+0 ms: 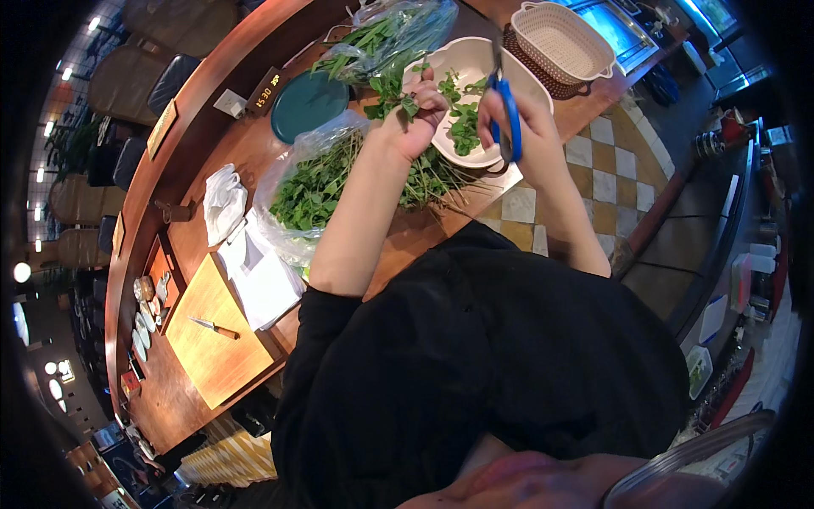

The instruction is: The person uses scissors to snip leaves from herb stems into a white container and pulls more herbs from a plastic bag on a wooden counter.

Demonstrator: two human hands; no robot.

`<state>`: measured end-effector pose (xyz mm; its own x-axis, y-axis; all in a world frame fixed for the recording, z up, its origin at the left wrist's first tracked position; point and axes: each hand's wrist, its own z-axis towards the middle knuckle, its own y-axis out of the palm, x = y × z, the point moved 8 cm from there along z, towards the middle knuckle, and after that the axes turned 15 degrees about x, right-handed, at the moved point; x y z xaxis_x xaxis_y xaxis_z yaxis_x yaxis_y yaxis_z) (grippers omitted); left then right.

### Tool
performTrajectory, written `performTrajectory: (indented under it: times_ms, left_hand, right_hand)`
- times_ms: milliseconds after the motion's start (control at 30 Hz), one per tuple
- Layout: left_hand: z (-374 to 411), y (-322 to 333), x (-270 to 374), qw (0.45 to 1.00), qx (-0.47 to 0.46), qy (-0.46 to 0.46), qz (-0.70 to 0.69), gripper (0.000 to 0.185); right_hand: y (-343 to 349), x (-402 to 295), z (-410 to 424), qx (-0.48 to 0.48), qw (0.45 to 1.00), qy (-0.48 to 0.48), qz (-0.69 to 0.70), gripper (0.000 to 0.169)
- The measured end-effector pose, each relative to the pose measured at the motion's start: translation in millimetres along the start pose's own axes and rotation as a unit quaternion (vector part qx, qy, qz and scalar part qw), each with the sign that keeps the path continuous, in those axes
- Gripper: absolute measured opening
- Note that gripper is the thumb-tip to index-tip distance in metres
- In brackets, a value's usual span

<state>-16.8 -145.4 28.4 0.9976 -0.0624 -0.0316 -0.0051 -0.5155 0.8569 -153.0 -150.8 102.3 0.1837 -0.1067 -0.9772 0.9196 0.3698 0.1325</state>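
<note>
My left hand [423, 118] holds a sprig of leafy green herb [389, 92] at the left side of a white oval basin [534, 79]. My right hand [524, 124] is on the blue handles of a pair of scissors [509, 121], over the basin's right part, blades pointing away from me. Cut leafy tops [465, 127] lie in the basin. Beneath my left forearm, a clear plastic bag holds a heap of long-stemmed herbs [311, 194], with bare stems reaching to the counter edge. Whether the scissor blades are parted, I cannot tell.
Another plastic bag of greens [381, 38] lies beyond a dark green round tray [310, 105]. A perforated white basket [563, 44] stands at the back right. To the left are white papers [264, 273], a crumpled white bag [224, 197] and a wooden board [213, 356] bearing a small knife [215, 327].
</note>
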Motion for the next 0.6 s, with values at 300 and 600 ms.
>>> performTrajectory:
  times_ms: [300, 600]
  left_hand:
    - [44.8, 7.2, -20.8, 0.998, 0.010, -0.055, -0.017, 0.017]
    - [30.3, 50.3, -55.5, 0.983, -0.045, -0.173, 0.042, 0.023]
  right_hand:
    - [-37.7, 17.4, -22.0, -0.111, 0.962, 0.163, -0.190, 0.039]
    - [-65.7, 4.1, -12.3, -0.090, 0.981, 0.149, -0.084, 0.034]
